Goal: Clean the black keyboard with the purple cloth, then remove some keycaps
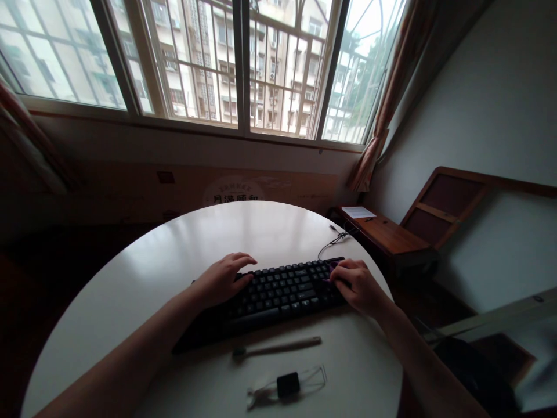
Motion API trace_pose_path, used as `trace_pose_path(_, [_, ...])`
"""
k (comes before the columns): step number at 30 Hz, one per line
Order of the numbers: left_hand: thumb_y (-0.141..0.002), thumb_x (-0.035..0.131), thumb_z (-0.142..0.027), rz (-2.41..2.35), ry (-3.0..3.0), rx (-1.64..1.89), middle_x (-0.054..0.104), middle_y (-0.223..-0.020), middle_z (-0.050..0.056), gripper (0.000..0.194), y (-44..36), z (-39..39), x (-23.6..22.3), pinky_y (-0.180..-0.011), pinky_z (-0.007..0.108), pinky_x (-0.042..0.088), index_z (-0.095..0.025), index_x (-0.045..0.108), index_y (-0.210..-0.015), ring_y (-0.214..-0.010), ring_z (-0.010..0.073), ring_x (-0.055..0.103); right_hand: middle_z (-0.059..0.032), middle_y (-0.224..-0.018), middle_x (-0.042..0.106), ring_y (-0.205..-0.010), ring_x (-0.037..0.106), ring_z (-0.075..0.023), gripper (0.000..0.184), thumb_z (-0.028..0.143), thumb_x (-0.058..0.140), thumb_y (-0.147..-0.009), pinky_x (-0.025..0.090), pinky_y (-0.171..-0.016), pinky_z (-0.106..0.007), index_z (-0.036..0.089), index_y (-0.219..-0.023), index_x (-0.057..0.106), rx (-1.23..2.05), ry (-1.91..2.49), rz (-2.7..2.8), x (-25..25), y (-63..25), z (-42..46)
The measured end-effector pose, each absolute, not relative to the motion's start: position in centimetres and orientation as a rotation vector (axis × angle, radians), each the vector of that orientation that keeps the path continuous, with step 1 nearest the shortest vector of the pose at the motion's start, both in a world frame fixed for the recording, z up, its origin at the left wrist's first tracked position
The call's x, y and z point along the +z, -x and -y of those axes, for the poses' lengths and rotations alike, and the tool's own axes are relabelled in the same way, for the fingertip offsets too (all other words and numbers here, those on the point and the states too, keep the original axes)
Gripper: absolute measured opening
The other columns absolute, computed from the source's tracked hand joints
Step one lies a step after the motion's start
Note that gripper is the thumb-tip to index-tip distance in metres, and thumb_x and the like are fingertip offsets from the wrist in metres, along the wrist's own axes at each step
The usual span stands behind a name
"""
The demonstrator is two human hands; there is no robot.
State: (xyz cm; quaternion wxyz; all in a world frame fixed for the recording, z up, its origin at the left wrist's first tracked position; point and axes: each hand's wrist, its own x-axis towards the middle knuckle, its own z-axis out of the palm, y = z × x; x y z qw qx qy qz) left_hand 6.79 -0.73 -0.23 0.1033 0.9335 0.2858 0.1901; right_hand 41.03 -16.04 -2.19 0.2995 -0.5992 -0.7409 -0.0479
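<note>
In the head view, the only one I have, I look down on a round, glossy white bench (130,273). A long black plastic keyboard (278,290) lies flat on it, set slantwise, its right end farther from me than its left. I judge it sits so near to let both arms reach it without stretching.

My left hand (224,281) is open, fingers spread loosely over the keyboard's left part, the thumb low by the keys and the index finger reaching past the far edge. That looks like a light steadying hold, though I can't tell how firmly it presses.

My right hand (357,284) is closed in a pinch on a small purple object (333,265) at the keyboard's right end. The fingers cover most of it, so I can't make out its shape; the pinch seems meant for fine control.

A thin black cable (321,251) curls beyond the keyboard towards the bench's right edge, out of the hands' way. On the near side lie a slim brush with a pale handle and dark bristles (282,346) and, nearer me, a wire-loop tool with a square black block (288,384), both within easy reach.
</note>
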Motion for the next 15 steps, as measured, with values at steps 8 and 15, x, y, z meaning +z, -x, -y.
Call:
trace_pose_path(8, [-0.088, 0.05, -0.034, -0.853, -2.738, 0.543, 0.063, -0.125, 0.008, 0.033, -6.7, 0.5, -0.7, -0.1, 0.04, 0.046, -0.023, 0.063, -0.118, -0.115, 0.0255, 0.058, -0.0059, -0.099, 0.066, -0.094, 0.06, -0.0241, 0.018, 0.015, 0.056, -0.084, 0.04, -0.088, -0.04, 0.024, -0.085, 0.071, -0.092, 1.539, 1.96, -2.6, -40.8, 16.0])
trace_pose_path(15, [-0.088, 0.05, -0.035, -0.87, -2.731, 0.518, 0.063, -0.124, 0.007, 0.034, -6.8, 0.4, -0.7, -0.1, 0.039, 0.046, -0.024, 0.063, -0.118, -0.116, 0.0257, 0.058, -0.0058, -0.102, 0.066, -0.093, 0.061, -0.022, 0.02, 0.022, 0.054, -0.093, 0.041, -0.089, -0.04, 0.027, -0.097, 0.072, 0.023, 1.421, 2.083, -2.6, -39.1, 15.8])
